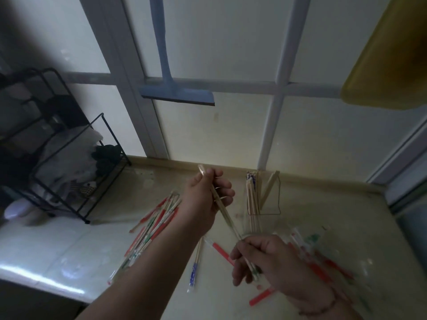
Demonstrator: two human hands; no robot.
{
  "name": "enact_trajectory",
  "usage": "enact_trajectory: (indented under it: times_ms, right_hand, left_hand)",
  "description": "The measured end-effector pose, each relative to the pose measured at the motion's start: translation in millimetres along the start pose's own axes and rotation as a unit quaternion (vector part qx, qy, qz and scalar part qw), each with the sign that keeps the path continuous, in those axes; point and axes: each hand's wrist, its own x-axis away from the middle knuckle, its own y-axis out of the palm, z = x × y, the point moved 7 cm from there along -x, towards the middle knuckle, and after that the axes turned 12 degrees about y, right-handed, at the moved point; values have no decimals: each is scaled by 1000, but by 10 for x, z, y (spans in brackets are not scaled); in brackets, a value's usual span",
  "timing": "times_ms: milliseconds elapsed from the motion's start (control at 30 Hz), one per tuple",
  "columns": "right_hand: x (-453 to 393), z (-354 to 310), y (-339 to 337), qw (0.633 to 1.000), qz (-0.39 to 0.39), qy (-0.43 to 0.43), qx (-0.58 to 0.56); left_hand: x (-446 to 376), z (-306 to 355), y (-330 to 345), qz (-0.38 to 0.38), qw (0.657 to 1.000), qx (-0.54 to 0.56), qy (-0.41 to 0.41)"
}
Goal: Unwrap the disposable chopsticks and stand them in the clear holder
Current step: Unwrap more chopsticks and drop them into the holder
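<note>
- Right hand (265, 257), lowest in view and nearest the lens, fingers curled round the lower end of a pair of chopsticks (227, 215); a strip of printed wrapper (253, 270) runs out below the fist.
- Left hand (208, 192) higher and farther out, thumb and curled fingers pinching the upper end of the same pair; the tip pokes out above the thumb.
- Pair spans the gap between both hands on a slant, upper left to lower right, held above the counter (323, 227).
- Clear holder (269, 195) stands just beyond the hands, near the back edge of the counter, with several bare chopsticks upright or leaning inside.
- Wrapped chopsticks (157, 220), red and green print, heaped left of the left forearm; one blue-printed pair (195, 266) lies between the forearms.
- Loose wrappers (323, 257) scattered right of the right hand; blurred.
- Black wire rack (69, 167) far left; blue squeegee (175, 93) hangs on the window above.
</note>
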Motion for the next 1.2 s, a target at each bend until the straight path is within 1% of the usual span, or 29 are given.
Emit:
enact_trajectory:
  times_ms: [67, 167, 233, 300, 433, 533, 633, 700, 833, 1033, 1133, 1200]
  right_hand:
    - [-16, -7, 49, 999, -24, 11, -32]
    - [-26, -8, 66, 994, -42, 32, -99]
    - [-37, -1, 54, 992, -45, 33, -117]
    - [-36, -8, 26, 993, -28, 25, -112]
    - [-23, 25, -32, 998, 19, 8, -62]
    - [-19, 79, -8, 999, 24, 16, -31]
    - [-8, 118, -24, 998, 66, 10, 16]
    - [-3, 137, -24, 995, 92, 6, 43]
    - [-1, 156, -6, 994, 102, -1, 31]
    - [-5, 133, -39, 993, 119, -15, 14]
    - [-10, 153, -97, 991, 131, -12, 26]
    - [-18, 173, -81, 992, 112, 6, 64]
  left_hand:
    - [-44, -42, 11, 6, 1000, 9, -17]
    - [-123, -113, -8, 20, 996, 74, -54]
    - [-160, -148, -19, 24, 992, 103, -62]
    - [-182, -141, -26, 33, 991, 118, -51]
    - [-170, 7, 8, 57, 989, 137, 4]
    - [-68, 84, 85, 38, 994, 91, 40]
    - [66, 92, 93, 25, 997, 2, 78]
    - [122, 75, 80, 21, 996, -19, 89]
    - [177, 20, 61, 31, 996, -9, 84]
    - [327, -151, 102, 15, 997, -25, 68]
    - [470, -315, 135, -5, 999, -29, 33]
    - [525, -404, 130, -18, 999, -32, 14]
